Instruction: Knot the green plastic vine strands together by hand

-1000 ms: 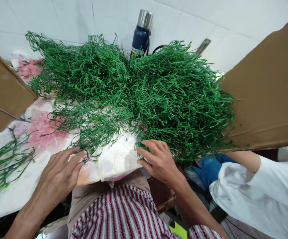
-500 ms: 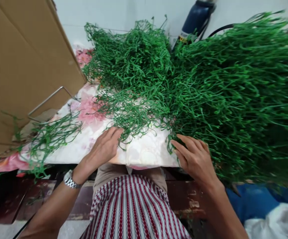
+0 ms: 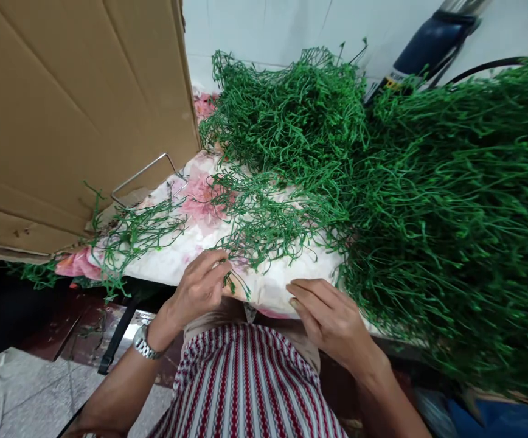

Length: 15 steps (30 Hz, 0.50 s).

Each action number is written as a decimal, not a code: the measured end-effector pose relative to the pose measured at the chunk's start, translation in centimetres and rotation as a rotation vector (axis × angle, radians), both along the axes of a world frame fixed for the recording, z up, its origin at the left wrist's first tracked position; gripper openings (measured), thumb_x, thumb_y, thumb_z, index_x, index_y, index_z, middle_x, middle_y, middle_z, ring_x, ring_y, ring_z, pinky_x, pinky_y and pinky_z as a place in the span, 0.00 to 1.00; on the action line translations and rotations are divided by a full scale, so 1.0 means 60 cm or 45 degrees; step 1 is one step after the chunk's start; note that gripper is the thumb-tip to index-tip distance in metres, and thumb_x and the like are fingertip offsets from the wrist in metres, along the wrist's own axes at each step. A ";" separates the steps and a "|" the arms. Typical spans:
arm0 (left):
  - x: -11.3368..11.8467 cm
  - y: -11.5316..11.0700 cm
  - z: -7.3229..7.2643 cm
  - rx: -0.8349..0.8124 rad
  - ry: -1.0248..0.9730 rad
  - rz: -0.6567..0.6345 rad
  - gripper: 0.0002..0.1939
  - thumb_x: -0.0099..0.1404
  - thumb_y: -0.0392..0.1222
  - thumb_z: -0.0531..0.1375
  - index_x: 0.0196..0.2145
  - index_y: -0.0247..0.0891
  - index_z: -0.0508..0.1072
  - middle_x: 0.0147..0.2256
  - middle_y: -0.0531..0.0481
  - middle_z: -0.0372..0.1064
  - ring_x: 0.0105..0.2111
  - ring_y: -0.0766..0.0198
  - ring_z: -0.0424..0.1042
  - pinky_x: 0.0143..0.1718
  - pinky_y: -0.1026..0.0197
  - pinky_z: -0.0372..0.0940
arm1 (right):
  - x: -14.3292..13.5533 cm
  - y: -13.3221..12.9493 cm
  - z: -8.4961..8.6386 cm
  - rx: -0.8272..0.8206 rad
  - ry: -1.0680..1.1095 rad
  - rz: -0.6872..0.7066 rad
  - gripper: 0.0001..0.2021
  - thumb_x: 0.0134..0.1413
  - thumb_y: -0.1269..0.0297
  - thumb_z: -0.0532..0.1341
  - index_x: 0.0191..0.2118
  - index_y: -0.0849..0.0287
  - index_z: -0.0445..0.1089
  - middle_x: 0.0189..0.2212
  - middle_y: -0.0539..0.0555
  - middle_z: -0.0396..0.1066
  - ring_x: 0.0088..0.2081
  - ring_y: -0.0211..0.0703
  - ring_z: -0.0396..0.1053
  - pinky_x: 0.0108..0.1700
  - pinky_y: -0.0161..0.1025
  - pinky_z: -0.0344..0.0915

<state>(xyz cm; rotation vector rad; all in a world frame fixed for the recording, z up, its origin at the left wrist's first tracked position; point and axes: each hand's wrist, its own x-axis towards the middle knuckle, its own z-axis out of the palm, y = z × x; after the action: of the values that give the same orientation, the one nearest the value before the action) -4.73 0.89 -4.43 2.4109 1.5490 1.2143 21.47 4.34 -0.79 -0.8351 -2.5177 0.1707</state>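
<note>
My left hand [image 3: 202,283], with a metal watch at its wrist, is closed in a pinch on a thin green plant sprig [image 3: 239,283], whose ends stick out to the right of the fingers. To the right, my right hand [image 3: 325,310] hovers over the front edge of the floral cloth [image 3: 273,283]. Its thumb and forefinger are nearly together, and whatever may be between them is too small to make out. Just beyond both hands lies a loose spread of green sprigs [image 3: 268,228]. A smaller bunch of sprigs [image 3: 148,228] rests on the cloth at the left.
Big heaps of green sprigs [image 3: 451,231] cover the right side and the back [image 3: 291,115]. A cardboard box [image 3: 76,115] stands at left, a bent metal wire [image 3: 140,176] against it. A dark blue cylindrical tool [image 3: 423,52] leans by the wall.
My right hand has moved left, away from the heap and toward my left hand. My left hand now has a sprig in its fingers. The view has shifted left.
</note>
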 end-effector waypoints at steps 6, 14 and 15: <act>0.008 -0.037 -0.019 0.131 -0.096 0.115 0.21 0.52 0.21 0.52 0.42 0.36 0.69 0.40 0.42 0.67 0.41 0.59 0.69 0.42 0.54 0.69 | -0.088 0.040 0.005 -0.045 -0.059 0.115 0.13 0.56 0.72 0.53 0.46 0.63 0.66 0.43 0.57 0.69 0.43 0.43 0.64 0.46 0.43 0.64; 0.007 -0.052 -0.017 0.126 -0.086 0.065 0.19 0.52 0.22 0.53 0.41 0.34 0.70 0.36 0.42 0.70 0.38 0.59 0.70 0.38 0.55 0.69 | -0.149 0.096 0.015 0.046 -0.559 -0.057 0.08 0.58 0.68 0.52 0.36 0.59 0.69 0.46 0.56 0.67 0.48 0.51 0.59 0.43 0.47 0.56; 0.003 -0.059 -0.014 0.076 -0.109 0.038 0.20 0.53 0.22 0.53 0.42 0.34 0.70 0.36 0.42 0.71 0.37 0.60 0.71 0.38 0.56 0.69 | -0.143 0.100 0.013 0.046 -0.583 -0.094 0.08 0.57 0.68 0.52 0.35 0.59 0.68 0.45 0.56 0.68 0.47 0.51 0.59 0.43 0.47 0.55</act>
<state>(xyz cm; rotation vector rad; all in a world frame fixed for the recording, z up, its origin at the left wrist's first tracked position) -4.53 -2.66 -5.28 2.3448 1.5519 1.3698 12.88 10.33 0.00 -1.0477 -2.8921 -0.1036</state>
